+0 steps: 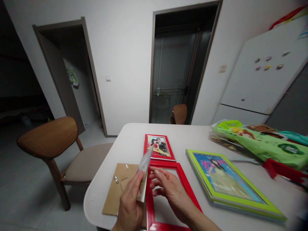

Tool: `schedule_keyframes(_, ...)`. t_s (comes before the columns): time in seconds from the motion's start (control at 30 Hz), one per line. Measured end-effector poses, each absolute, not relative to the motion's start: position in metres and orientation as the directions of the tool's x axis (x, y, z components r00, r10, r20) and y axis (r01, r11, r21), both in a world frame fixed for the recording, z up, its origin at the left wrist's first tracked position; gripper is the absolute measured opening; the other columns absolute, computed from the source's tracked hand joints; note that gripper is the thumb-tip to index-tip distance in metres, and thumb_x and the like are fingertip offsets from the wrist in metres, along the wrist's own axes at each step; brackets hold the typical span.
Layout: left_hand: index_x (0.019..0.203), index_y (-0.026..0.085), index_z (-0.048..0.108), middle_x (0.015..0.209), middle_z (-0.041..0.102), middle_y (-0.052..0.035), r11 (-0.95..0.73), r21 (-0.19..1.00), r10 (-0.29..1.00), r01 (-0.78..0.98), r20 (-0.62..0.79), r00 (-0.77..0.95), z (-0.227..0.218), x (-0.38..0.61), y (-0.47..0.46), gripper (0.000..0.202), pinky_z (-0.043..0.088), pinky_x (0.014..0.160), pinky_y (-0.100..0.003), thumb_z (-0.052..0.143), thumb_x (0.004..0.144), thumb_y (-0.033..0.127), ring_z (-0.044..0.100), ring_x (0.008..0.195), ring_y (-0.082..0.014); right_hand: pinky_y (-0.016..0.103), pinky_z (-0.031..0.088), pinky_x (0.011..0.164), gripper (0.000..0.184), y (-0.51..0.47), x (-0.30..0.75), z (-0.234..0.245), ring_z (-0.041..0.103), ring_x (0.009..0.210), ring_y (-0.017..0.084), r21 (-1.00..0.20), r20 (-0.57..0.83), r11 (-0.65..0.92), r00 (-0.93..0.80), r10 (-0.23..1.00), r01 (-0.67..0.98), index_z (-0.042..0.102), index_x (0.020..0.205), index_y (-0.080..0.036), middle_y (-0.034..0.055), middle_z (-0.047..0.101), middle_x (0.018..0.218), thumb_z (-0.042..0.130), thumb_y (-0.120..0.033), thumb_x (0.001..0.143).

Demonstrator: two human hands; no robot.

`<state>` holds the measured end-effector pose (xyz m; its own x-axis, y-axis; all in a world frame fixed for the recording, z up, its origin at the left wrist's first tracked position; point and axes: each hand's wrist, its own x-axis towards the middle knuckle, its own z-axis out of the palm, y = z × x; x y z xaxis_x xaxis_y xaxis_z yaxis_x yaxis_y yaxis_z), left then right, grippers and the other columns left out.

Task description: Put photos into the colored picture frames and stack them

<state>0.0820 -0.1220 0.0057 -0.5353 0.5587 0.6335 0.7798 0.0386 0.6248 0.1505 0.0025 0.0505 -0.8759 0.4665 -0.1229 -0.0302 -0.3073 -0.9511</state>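
Observation:
My left hand (131, 202) grips a thin, pale sheet (145, 165), tilted up and seen almost edge-on; it may be a photo print, but its face is turned away. Close to the sheet's right side is my right hand (169, 192), fingers apart and slightly curled, holding nothing. Both hands are above a red picture frame (191, 189) with no picture in it. A brown backing board (112, 195) with metal clips lies partly under my left hand. Beyond the sheet, a smaller red frame (166, 158) holds a photo of two people.
A lime-green framed photo (223, 179) lies at the right. Behind it are a green plastic package (271, 144) and a red-handled tool (284, 171). A wooden chair (48, 138) stands left of the white table (96, 199), and another chair (180, 114) at its far side.

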Motion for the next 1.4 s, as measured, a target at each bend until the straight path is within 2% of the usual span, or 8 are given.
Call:
schedule_keyframes(0.13, 0.109, 0.015, 0.051, 0.108, 0.058, -0.0092, -0.075, 0.956, 0.351, 0.284, 0.291, -0.89, 0.017, 0.104, -0.103, 0.036, 0.039, 0.09, -0.034, 0.046, 0.077, 0.03, 0.051, 0.104, -0.0244, 0.025, 0.048, 0.058, 0.042, 0.008, 0.16, 0.027, 0.059, 0.075, 0.016, -0.926, -0.235, -0.377, -0.809, 0.538, 0.018, 0.051, 0.101, -0.016, 0.0084, 0.06, 0.094, 0.05, -0.044, 0.07)
schedule_keyframes(0.3, 0.116, 0.012, 0.042, 0.111, 0.056, -0.0129, -0.285, 0.95, 0.5, -0.128, 0.033, -0.865, 0.011, 0.119, -0.086, 0.055, 0.042, 0.086, -0.034, 0.055, 0.069, 0.038, 0.052, 0.102, -0.026, 0.028, 0.049, 0.06, 0.044, 0.045, 0.177, 0.017, 0.06, 0.083, 0.02, -0.956, -0.114, -0.279, -0.755, 0.645, -0.094, 0.042, 0.112, -0.017, 0.0089, 0.063, 0.099, 0.04, -0.038, 0.074)
schedule_keyframes(0.5, 0.116, 0.009, 0.043, 0.123, 0.045, -0.0158, 0.072, 0.965, 0.662, 0.251, 0.142, -0.736, -0.002, 0.108, -0.095, 0.054, 0.029, 0.098, -0.038, 0.054, 0.064, 0.019, 0.039, 0.115, -0.0252, 0.031, 0.048, 0.055, 0.047, 0.083, 0.193, 0.014, 0.063, 0.063, 0.02, -0.963, -0.24, -0.237, -0.812, 0.533, 0.129, 0.041, 0.116, -0.015, 0.0062, 0.068, 0.076, 0.04, -0.024, 0.07)
schedule_keyframes(0.77, 0.116, 0.005, 0.044, 0.128, 0.037, -0.0199, 0.217, 0.704, 0.84, 0.676, 0.218, -0.496, -0.017, 0.109, -0.099, 0.053, 0.03, 0.097, -0.044, 0.051, 0.065, 0.018, 0.033, 0.118, -0.0289, 0.029, 0.046, 0.063, 0.04, 0.084, 0.178, 0.001, 0.062, 0.076, 0.021, -0.918, -0.056, 0.285, -0.8, 0.597, 0.277, 0.05, 0.108, -0.013, 0.0087, 0.066, 0.086, 0.031, -0.029, 0.075)
schedule_keyframes(0.9, 0.113, 0.005, 0.046, 0.125, 0.04, -0.0201, 0.21, 0.592, 0.863, 0.778, 0.262, -0.432, -0.024, 0.109, -0.094, 0.051, 0.032, 0.096, -0.045, 0.051, 0.064, 0.014, 0.036, 0.116, -0.0292, 0.031, 0.042, 0.07, 0.035, 0.084, 0.182, 0.004, 0.059, 0.083, 0.024, -0.573, 0.099, 0.691, -0.8, 0.592, 0.441, 0.056, 0.097, -0.014, 0.0123, 0.064, 0.091, 0.033, -0.032, 0.077)
schedule_keyframes(1.07, 0.116, 0.006, 0.042, 0.125, 0.042, -0.0186, 0.186, 0.463, 0.879, 0.867, 0.317, -0.358, -0.025, 0.103, -0.101, 0.053, 0.035, 0.094, -0.044, 0.054, 0.065, 0.014, 0.037, 0.116, -0.0276, 0.034, 0.041, 0.061, 0.034, 0.082, 0.184, 0.004, 0.059, 0.072, 0.026, -0.174, 0.112, 0.772, -0.767, 0.632, 0.611, 0.054, 0.096, -0.014, 0.0131, 0.06, 0.086, 0.039, -0.036, 0.075)
schedule_keyframes(1.23, 0.126, 0.017, 0.031, 0.131, 0.033, -0.016, 0.29, 0.331, 0.875, 0.898, 0.289, -0.389, -0.022, 0.068, -0.165, 0.075, 0.032, 0.093, -0.049, 0.063, 0.063, 0.042, 0.031, 0.119, -0.0313, 0.032, 0.038, 0.076, 0.039, 0.043, 0.173, 0.018, 0.051, 0.091, 0.023, -0.331, 0.154, 0.855, -0.871, 0.466, 0.399, 0.047, 0.111, -0.015, 0.0129, 0.054, 0.101, 0.038, -0.031, 0.078)
schedule_keyframes(1.4, 0.125, 0.022, 0.033, 0.13, 0.034, -0.0164, 0.439, 0.181, 0.845, 0.88, 0.249, -0.473, -0.037, 0.043, -0.224, 0.087, 0.036, 0.09, -0.049, 0.073, 0.051, 0.04, 0.034, 0.116, -0.0343, 0.04, 0.033, 0.082, 0.047, -0.033, 0.145, 0.018, 0.046, 0.091, 0.026, -0.421, 0.141, 0.897, -0.967, 0.213, 0.136, 0.051, 0.107, -0.022, 0.0085, 0.055, 0.097, 0.056, -0.041, 0.064)
